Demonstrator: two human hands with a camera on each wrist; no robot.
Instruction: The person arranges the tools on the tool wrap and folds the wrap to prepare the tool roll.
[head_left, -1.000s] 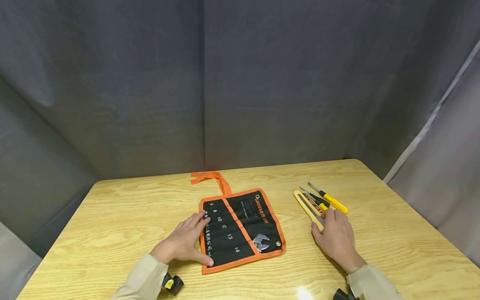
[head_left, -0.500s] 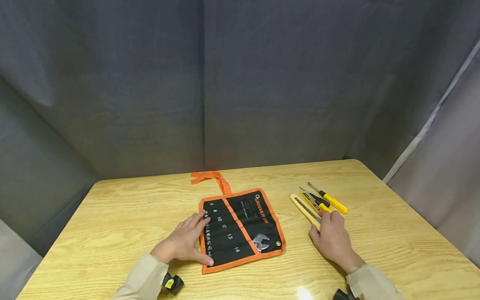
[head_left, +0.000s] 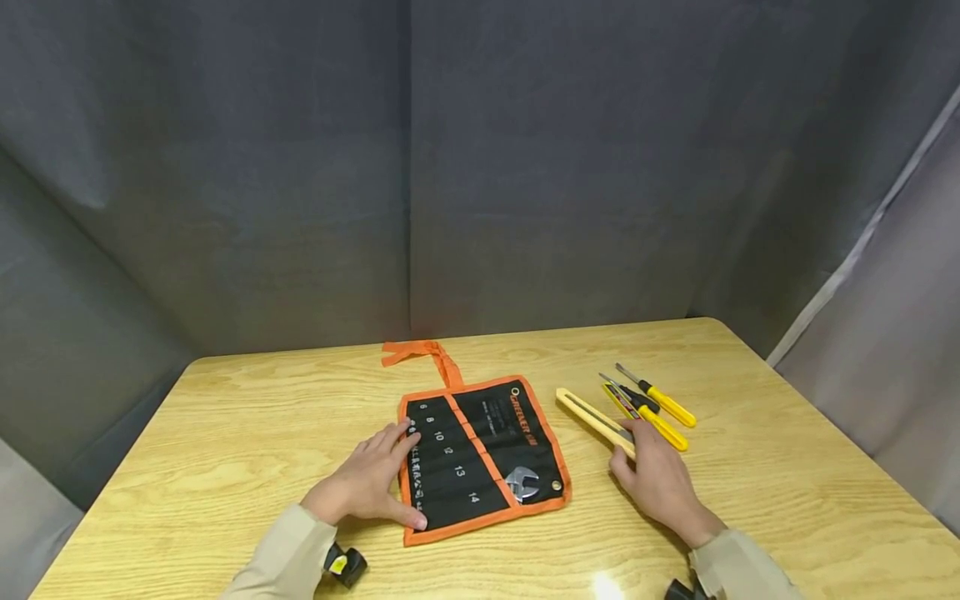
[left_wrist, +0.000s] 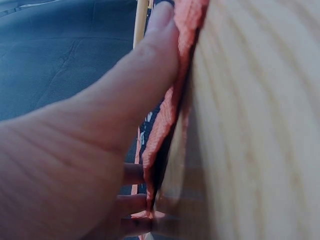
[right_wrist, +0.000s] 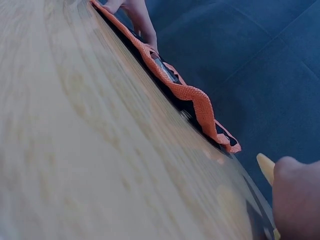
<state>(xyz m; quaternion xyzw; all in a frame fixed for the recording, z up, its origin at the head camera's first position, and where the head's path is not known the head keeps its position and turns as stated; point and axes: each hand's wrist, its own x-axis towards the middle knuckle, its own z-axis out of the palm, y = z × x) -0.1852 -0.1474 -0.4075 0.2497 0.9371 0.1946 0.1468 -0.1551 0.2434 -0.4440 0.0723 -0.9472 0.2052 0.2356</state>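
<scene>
A black tool pouch (head_left: 465, 479) with orange trim lies flat on the table, with size numbers printed on its front. The head of an adjustable wrench (head_left: 522, 483) sticks out of its pocket at the lower right. Resting on the pouch's left side, my left hand (head_left: 367, 479) has its fingers and thumb spread. To the right of the pouch, my right hand (head_left: 660, 483) grips a yellow utility knife (head_left: 588, 412) by its near end, the far end pointing up-left toward the pouch. In the right wrist view, the knife's tip (right_wrist: 266, 167) pokes out past the fingers.
Behind my right hand lie two yellow-handled screwdrivers, one screwdriver (head_left: 667, 404) farther back and the other screwdriver (head_left: 663, 427) nearer. A flat yellow, red and black item (head_left: 619, 400) lies beside them. Orange ties (head_left: 442, 360) trail from the pouch toward the table's back edge.
My right hand has drawn the utility knife left, away from the screwdrivers and closer to the pouch, uncovering the nearer screwdriver's handle. My left hand stays put on the pouch.
</scene>
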